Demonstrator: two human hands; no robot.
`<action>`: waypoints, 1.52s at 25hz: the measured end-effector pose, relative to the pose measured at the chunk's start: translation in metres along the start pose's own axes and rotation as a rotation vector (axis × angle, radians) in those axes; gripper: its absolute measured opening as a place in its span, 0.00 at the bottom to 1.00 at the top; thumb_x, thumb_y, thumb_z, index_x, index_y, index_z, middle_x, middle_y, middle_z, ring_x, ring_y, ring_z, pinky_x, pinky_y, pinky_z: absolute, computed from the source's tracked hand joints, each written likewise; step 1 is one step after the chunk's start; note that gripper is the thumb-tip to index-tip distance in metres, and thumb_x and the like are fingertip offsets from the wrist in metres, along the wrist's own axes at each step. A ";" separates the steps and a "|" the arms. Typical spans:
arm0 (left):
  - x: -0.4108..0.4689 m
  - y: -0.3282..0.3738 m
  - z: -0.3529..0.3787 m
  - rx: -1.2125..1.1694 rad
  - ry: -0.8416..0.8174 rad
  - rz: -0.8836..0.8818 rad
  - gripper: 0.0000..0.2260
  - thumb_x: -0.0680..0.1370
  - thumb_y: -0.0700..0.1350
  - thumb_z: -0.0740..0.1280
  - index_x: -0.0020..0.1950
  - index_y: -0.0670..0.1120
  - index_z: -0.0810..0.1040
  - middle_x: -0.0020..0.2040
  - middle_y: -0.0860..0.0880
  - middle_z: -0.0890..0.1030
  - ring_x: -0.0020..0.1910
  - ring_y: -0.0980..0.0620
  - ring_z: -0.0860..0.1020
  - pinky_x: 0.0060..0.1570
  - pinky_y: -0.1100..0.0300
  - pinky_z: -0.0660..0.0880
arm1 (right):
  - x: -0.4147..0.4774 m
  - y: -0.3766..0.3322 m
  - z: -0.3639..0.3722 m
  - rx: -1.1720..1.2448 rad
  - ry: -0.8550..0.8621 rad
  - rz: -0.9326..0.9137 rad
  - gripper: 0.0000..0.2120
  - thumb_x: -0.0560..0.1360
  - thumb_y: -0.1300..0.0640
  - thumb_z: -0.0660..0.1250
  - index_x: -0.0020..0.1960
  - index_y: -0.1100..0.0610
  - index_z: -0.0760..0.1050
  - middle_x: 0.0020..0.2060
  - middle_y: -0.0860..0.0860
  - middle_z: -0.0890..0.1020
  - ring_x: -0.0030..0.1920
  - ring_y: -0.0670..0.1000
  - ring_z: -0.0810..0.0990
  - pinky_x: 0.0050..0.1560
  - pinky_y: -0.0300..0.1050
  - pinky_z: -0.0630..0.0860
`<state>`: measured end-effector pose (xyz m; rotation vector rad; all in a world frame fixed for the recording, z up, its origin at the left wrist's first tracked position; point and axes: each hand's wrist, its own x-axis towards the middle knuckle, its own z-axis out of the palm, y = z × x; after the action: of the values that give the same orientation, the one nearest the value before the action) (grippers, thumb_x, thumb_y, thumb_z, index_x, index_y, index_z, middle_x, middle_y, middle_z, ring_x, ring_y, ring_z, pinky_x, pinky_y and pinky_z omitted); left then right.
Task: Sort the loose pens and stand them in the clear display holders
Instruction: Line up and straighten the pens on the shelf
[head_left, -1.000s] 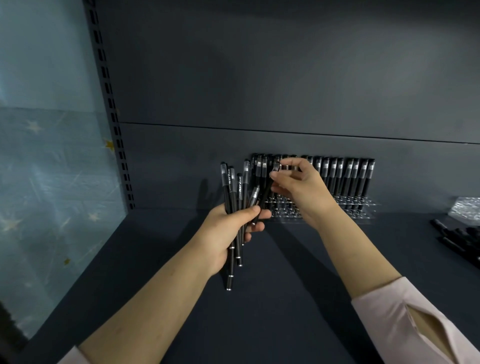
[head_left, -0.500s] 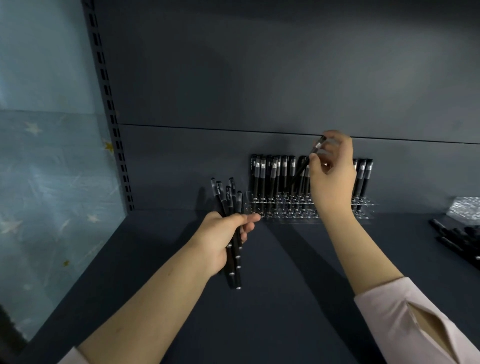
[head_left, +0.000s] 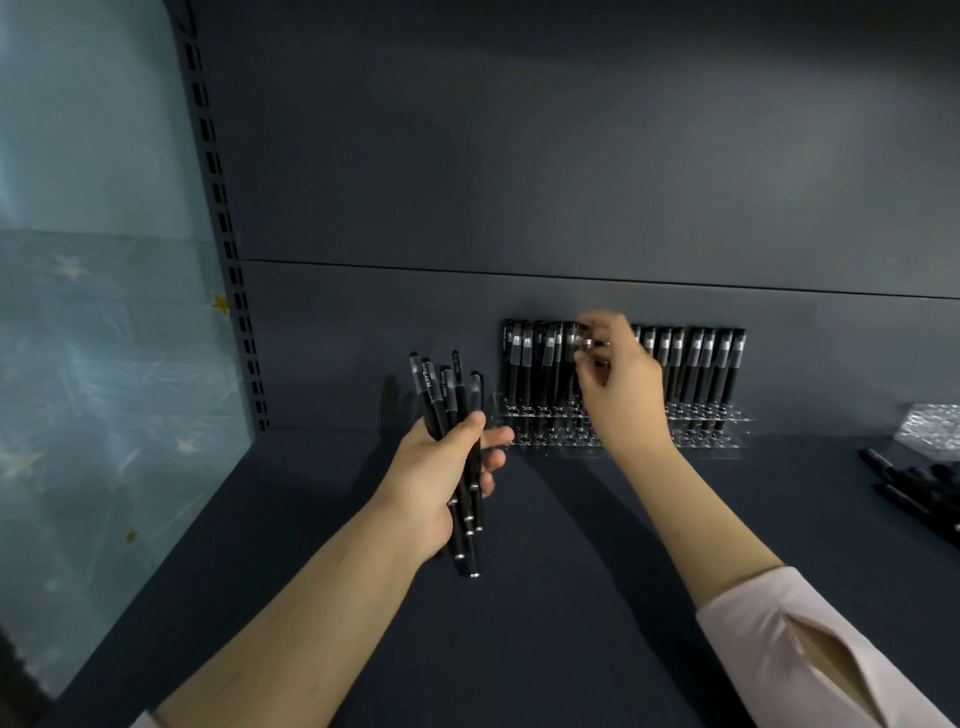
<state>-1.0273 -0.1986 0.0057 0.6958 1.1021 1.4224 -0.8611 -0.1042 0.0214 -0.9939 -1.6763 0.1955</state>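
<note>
Left hand (head_left: 441, 467), grip closed, is holding a small bundle of pens (head_left: 451, 410) upright above the shelf (head_left: 571, 613). Right hand (head_left: 621, 387) is pinching the top of one pen (head_left: 588, 341), blurred, in the row (head_left: 696, 364) standing in the clear holder (head_left: 727, 445). Judging the holder mostly filled; the bundle and the loose pens (head_left: 914, 483) at far right are waiting.

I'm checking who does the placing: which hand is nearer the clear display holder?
Right. The right hand pinches a pen among those standing in the clear display holder; the left hand grips a bundle of pens by its left end.
</note>
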 end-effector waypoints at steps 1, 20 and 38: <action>0.001 0.000 0.001 0.010 0.012 0.005 0.05 0.81 0.43 0.66 0.55 0.42 0.76 0.41 0.46 0.87 0.28 0.56 0.79 0.26 0.64 0.74 | 0.000 0.001 0.002 -0.048 -0.035 -0.017 0.19 0.77 0.66 0.63 0.65 0.53 0.69 0.52 0.45 0.75 0.47 0.43 0.76 0.45 0.27 0.70; -0.002 -0.002 0.000 0.037 -0.101 0.064 0.09 0.78 0.44 0.70 0.56 0.44 0.79 0.46 0.47 0.87 0.37 0.53 0.84 0.31 0.62 0.78 | -0.003 -0.036 -0.001 0.352 -0.386 0.255 0.06 0.78 0.54 0.66 0.45 0.52 0.81 0.37 0.42 0.82 0.38 0.40 0.79 0.42 0.38 0.79; 0.005 -0.010 0.006 0.093 0.066 -0.016 0.04 0.81 0.37 0.63 0.48 0.41 0.76 0.40 0.47 0.80 0.29 0.55 0.72 0.25 0.64 0.70 | 0.009 -0.009 -0.023 0.106 0.406 0.019 0.08 0.77 0.56 0.67 0.49 0.47 0.67 0.39 0.40 0.76 0.36 0.39 0.76 0.37 0.29 0.70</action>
<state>-1.0191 -0.1936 -0.0019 0.7088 1.2288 1.3956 -0.8458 -0.1122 0.0414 -0.9005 -1.2745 0.0863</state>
